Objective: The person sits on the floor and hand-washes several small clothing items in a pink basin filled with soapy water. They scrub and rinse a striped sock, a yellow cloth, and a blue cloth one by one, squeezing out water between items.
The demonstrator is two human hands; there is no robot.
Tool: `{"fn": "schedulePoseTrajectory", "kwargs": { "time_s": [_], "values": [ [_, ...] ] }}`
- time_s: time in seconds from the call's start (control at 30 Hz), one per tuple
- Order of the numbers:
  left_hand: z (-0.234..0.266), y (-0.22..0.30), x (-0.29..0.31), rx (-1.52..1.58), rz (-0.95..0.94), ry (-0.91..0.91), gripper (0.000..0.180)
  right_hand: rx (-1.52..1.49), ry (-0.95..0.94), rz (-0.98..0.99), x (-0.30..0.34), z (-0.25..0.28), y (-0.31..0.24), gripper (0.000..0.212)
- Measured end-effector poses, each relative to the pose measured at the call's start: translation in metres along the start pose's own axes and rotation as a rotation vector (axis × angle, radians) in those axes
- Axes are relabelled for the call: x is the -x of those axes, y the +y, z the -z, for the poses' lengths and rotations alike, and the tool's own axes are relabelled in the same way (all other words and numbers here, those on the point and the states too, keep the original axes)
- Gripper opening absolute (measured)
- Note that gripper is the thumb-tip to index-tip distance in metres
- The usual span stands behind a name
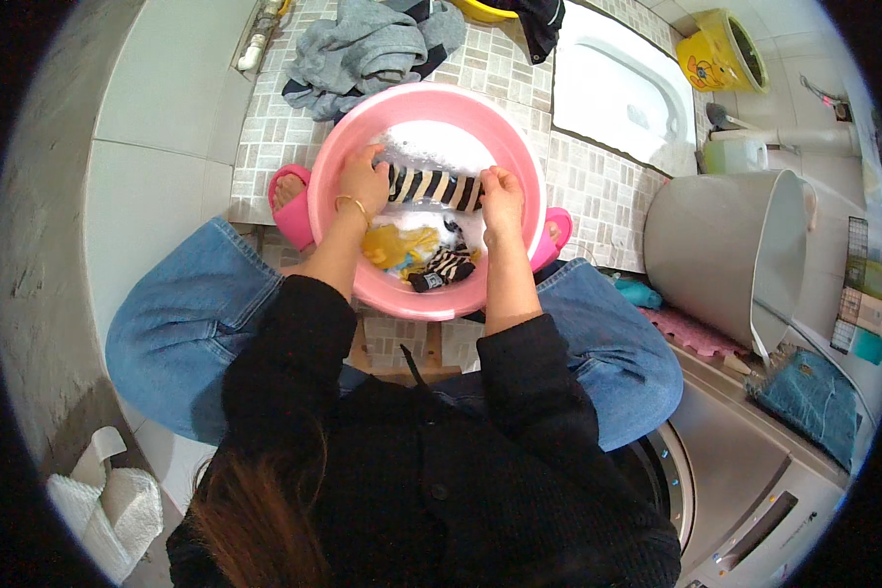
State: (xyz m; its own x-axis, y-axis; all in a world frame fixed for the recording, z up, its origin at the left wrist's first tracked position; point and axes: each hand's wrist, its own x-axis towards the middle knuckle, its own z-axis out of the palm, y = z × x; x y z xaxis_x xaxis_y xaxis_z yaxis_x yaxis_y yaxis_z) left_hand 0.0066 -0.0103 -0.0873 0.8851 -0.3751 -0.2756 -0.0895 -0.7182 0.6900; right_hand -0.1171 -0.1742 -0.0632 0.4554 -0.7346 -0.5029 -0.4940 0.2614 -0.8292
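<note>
Mosaic-patterned floor tiles spread beneath a pink plastic basin, which stands between the person's spread knees. Over the suds inside it, the two hands hold a black-and-cream striped sock, drawn out flat from side to side. The left hand has its bent fingers and thumb on the sock's left end, though the exact contact is partly hidden; the right hand pinches the right end between thumb and fingertips. A thin bracelet circles the left wrist.

Just below the stretched sock, toward the person, a mustard-yellow cloth lies bunched in the basin, with a second striped piece, dark at its lower end, crumpled beside it. White foam covers the water near the far wall.

Beyond the rim, a pink slipper shows on the left foot, and blue jeans cover both legs. Grey clothing is heaped on the tiles past the basin. Farther right are a white squat toilet, a yellow bucket and a large grey bin. A silver front-loading washing machine stands at the lower right.
</note>
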Motion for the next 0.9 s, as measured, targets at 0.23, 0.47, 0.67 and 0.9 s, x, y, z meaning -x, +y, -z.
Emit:
{"fn": "schedulePoseTrajectory", "kwargs": {
  "time_s": [0.23, 0.47, 0.67, 0.9],
  "values": [
    [-0.061, 0.011, 0.021, -0.046, 0.044, -0.125, 0.026, -0.451, -0.153, -0.152, -0.004, -0.018, 0.047, 0.058],
    [-0.026, 0.126, 0.101, -0.084, -0.38, -0.183, 0.02, -1.42, -0.533, -0.513, 0.032, -0.029, 0.022, 0.039],
    [-0.01, 0.08, 0.035, 0.294, -0.247, 0.205, 0.011, -0.826, -0.371, -0.42, 0.041, -0.061, -0.013, 0.042],
    [0.001, 0.07, 0.026, 0.221, -0.145, -0.095, 0.025, -1.087, -0.331, -0.573, 0.049, -0.082, 0.023, 0.034]
  ]
}}
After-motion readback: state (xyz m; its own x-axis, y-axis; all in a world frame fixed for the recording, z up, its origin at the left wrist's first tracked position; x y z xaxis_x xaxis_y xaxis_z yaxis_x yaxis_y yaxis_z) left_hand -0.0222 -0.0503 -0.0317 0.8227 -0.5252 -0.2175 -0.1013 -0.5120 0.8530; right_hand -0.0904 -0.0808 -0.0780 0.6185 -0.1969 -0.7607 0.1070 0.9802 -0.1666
